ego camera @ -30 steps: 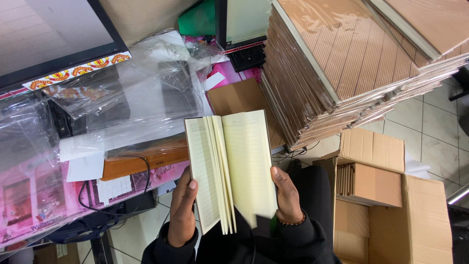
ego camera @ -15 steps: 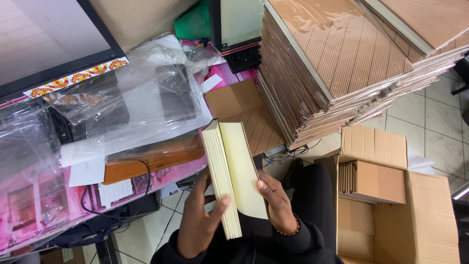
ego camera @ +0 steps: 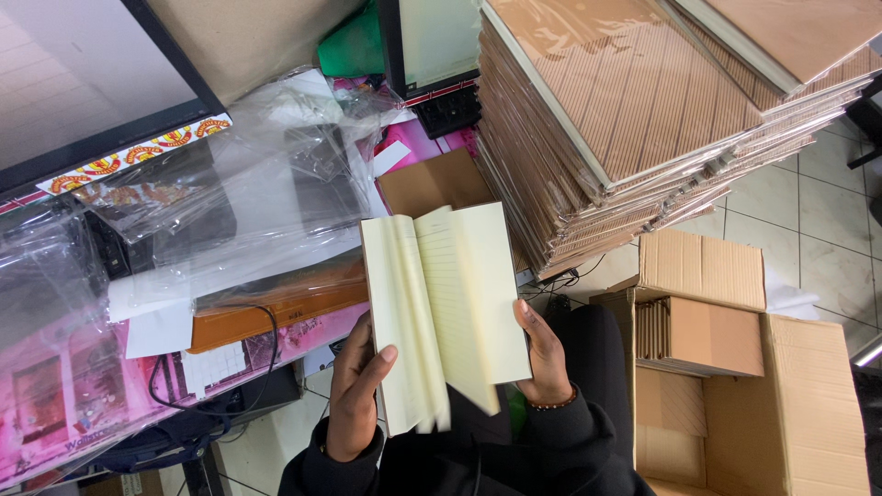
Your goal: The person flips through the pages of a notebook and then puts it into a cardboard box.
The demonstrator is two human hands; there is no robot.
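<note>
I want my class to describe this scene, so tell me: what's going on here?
A person is holding a cream-paged notebook open in both hands. The left hand grips the left side, with its thumb on the pages, and the right hand supports the right edge. The pages look fanned, some blurred mid-turn. To the right is a tall stack of brown wrapped notebooks, below it an open cardboard box, and to the left, clear plastic wrap on a cluttered desk.

Matt cream ruled paper in the notebook (ego camera: 447,312); glossy clear plastic wrap (ego camera: 230,211); matt brown cardboard boxes (ego camera: 735,367)
</note>
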